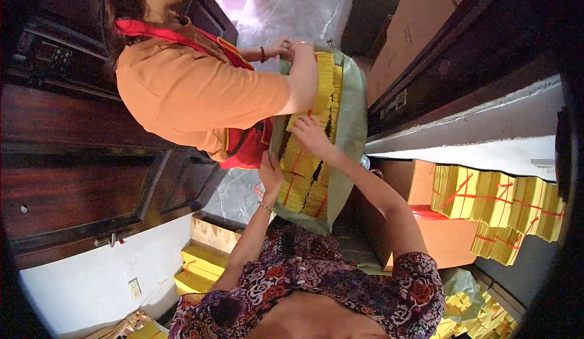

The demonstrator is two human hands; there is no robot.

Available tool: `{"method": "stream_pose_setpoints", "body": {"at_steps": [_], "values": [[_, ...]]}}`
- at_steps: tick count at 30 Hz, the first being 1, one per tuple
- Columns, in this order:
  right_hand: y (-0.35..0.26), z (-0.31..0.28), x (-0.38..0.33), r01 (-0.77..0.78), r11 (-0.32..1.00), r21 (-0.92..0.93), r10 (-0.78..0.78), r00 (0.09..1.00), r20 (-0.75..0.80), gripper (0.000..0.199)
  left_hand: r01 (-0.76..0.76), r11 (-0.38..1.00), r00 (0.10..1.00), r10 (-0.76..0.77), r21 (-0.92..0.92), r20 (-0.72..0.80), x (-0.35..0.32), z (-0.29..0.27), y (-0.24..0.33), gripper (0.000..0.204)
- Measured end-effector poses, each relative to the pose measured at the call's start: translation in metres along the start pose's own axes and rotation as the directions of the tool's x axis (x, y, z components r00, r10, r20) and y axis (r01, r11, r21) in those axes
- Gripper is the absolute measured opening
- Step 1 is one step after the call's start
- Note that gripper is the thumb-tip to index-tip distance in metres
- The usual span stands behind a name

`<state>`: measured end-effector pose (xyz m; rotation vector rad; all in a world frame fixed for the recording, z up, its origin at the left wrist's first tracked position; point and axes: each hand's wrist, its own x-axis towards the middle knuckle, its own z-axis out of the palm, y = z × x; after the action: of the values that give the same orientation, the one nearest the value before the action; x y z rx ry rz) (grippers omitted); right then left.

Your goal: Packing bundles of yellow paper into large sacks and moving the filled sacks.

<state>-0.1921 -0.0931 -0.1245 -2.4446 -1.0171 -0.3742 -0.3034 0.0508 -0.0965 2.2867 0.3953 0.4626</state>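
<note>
A grey-green sack (351,126) is packed with yellow paper bundles (304,181) tied with red string. My left hand (271,178) grips the sack's near left edge. My right hand (310,135) reaches into the sack, fingers curled over one yellow bundle near the middle. Both my arms wear floral sleeves. Across from me, another person in an orange shirt and red apron (194,89) has both hands (298,50) at the sack's far end.
More tied yellow bundles (499,208) are stacked at the right on an orange cardboard box (447,242). Other yellow stacks lie at lower left (201,266) and lower right (468,311). A dark wooden cabinet (79,175) fills the left. Marble floor (286,4) lies beyond.
</note>
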Motion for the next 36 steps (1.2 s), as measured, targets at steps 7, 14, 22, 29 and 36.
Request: {"method": "stream_pose_setpoints", "body": {"at_steps": [7,14,22,29,36], "values": [[-0.011,0.016,0.027,0.108,0.993,-0.043,-0.084,0.924,0.372,0.03,-0.034,0.999,0.993,0.029,-0.038,-0.118,-0.005,-0.01,-0.023,0.016],[-0.009,0.02,-0.006,0.042,0.999,-0.034,-0.041,0.998,0.055,0.039,0.144,0.99,0.959,-0.14,0.003,0.247,0.0,-0.038,-0.014,0.026],[-0.015,-0.014,-0.073,-0.43,0.893,-0.132,0.424,0.903,-0.074,0.053,-0.443,0.896,0.876,0.425,0.031,0.227,-0.002,0.014,0.053,0.046],[-0.016,-0.011,-0.079,-0.405,0.914,-0.013,0.401,0.91,-0.106,0.04,0.325,0.936,0.883,-0.249,-0.134,0.398,0.049,0.085,-0.024,0.064],[-0.025,-0.006,-0.087,-0.481,0.87,0.11,0.493,0.846,-0.201,0.027,0.187,0.978,0.885,-0.128,-0.091,0.447,0.043,0.085,-0.028,0.052]]}}
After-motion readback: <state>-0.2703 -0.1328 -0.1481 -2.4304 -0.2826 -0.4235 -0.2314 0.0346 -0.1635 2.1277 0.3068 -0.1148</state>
